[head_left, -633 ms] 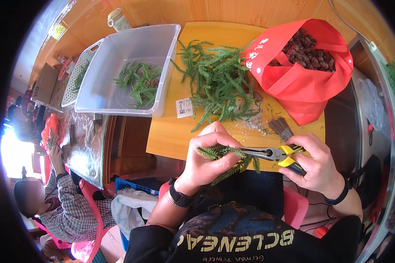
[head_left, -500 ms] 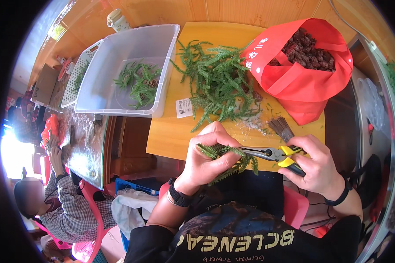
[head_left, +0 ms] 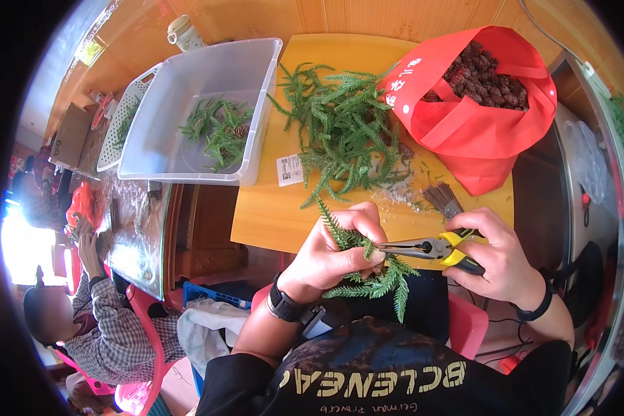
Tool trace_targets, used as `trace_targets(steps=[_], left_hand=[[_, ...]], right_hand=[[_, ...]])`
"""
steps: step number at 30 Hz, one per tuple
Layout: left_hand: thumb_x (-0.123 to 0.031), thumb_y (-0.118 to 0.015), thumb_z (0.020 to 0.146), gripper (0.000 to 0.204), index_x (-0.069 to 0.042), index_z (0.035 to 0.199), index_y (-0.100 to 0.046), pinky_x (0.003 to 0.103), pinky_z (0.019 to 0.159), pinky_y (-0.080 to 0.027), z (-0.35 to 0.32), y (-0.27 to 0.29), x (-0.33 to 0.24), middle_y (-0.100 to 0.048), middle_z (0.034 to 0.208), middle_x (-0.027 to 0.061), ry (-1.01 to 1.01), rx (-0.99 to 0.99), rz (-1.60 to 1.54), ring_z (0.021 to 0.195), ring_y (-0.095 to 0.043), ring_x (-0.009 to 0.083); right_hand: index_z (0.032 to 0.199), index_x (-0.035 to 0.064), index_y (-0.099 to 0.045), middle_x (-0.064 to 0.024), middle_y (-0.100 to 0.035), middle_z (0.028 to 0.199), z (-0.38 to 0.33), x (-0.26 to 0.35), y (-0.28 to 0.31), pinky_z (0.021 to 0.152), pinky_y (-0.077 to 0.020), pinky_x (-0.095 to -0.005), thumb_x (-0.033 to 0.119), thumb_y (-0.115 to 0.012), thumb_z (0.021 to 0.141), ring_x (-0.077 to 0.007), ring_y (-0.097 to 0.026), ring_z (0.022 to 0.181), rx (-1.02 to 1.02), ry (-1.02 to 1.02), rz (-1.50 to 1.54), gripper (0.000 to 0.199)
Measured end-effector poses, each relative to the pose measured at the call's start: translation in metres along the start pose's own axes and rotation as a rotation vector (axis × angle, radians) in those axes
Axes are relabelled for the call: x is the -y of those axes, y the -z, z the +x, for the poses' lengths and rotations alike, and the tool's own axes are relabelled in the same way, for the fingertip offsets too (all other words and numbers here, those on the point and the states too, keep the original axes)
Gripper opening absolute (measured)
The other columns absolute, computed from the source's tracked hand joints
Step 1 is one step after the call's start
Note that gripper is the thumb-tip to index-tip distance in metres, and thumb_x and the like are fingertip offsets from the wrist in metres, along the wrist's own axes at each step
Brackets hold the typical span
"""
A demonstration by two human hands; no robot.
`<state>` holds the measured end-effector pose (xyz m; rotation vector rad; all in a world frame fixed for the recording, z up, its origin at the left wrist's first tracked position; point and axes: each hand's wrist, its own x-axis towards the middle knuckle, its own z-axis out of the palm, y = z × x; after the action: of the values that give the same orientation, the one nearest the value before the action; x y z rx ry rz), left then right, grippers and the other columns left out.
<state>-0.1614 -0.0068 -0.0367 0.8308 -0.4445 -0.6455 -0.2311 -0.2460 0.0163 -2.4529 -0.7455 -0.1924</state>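
My left hand (head_left: 340,256) pinches a green artificial pine sprig (head_left: 388,277) over the table's near edge; its needled tips spread above and below my fingers. My right hand (head_left: 496,253) is wrapped round the yellow-and-black handles of long-nose pliers (head_left: 430,247). The pliers' jaws reach left to the sprig at my left fingertips; what lies between the jaws is too small to make out. Beyond my hands a heap of green pine sprigs (head_left: 347,132) lies on the yellow table (head_left: 263,222). A bundle of thin brown stems (head_left: 442,200) lies just past my right hand.
A clear plastic bin (head_left: 194,170) at the left holds sprigs and a pinecone. A red bag (head_left: 475,149) full of pinecones stands at the right. A white label (head_left: 290,170) and white crumbs (head_left: 399,191) lie by the heap. Another person (head_left: 118,340) sits at the far left.
The sprig has turned in my left hand, so one tip now points up and others hang to the lower right. Both hands have shifted slightly; the pliers stay at the sprig.
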Motion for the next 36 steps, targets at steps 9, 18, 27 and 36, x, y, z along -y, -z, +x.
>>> trace_targets(steps=[9, 18, 27, 36], left_hand=[[-0.004, -0.067, 0.076, 0.010, 0.001, 0.079, -0.058, 0.022, 0.050, -0.041, 0.001, 0.003, 0.004, -0.046, 0.077, 0.0049, 0.038, 0.040, -0.042, 0.057, -0.053, 0.0116], [-0.008, -0.069, 0.075, 0.014, 0.000, 0.078, -0.059, 0.023, 0.052, -0.042, 0.002, 0.001, 0.007, -0.049, 0.076, 0.0056, -0.084, -0.042, 0.227, 0.061, -0.053, 0.0132], [-0.001, -0.068, 0.077, 0.011, 0.002, 0.085, -0.061, 0.024, 0.058, -0.050, -0.001, 0.003, 0.006, -0.054, 0.083, 0.0085, -0.086, 0.014, 0.074, 0.066, -0.059, 0.0136], [-0.012, -0.075, 0.072, 0.023, 0.002, 0.083, -0.060, 0.025, 0.052, -0.049, -0.001, -0.001, 0.003, -0.054, 0.078, 0.0112, 0.012, -0.013, 0.089, 0.061, -0.059, 0.0172]], right_hand=[[0.073, -0.0003, -0.060, -0.0104, -0.055, 0.094, -0.001, 0.001, 0.001, 0.062, -0.0475, -0.0341, 0.009, -0.077, 0.054, -0.0262, -0.057, 0.073, -0.050, 0.033, -0.045, 0.027], [0.075, -0.0008, -0.061, -0.0115, -0.055, 0.096, -0.005, 0.002, 0.004, 0.064, -0.0477, -0.0343, 0.010, -0.077, 0.056, -0.0267, -0.057, 0.076, -0.017, -0.050, -0.103, 0.027], [0.079, -0.0017, -0.061, -0.0141, -0.053, 0.107, -0.003, -0.006, 0.010, 0.079, -0.0435, -0.0394, 0.009, -0.072, 0.059, -0.0315, -0.052, 0.093, 0.071, -0.026, 0.066, 0.025], [0.076, -0.0007, -0.060, -0.0122, -0.054, 0.105, 0.005, -0.014, 0.026, 0.077, -0.0437, -0.0397, 0.004, -0.068, 0.055, -0.0308, -0.053, 0.088, 0.091, 0.081, -0.053, 0.023]])
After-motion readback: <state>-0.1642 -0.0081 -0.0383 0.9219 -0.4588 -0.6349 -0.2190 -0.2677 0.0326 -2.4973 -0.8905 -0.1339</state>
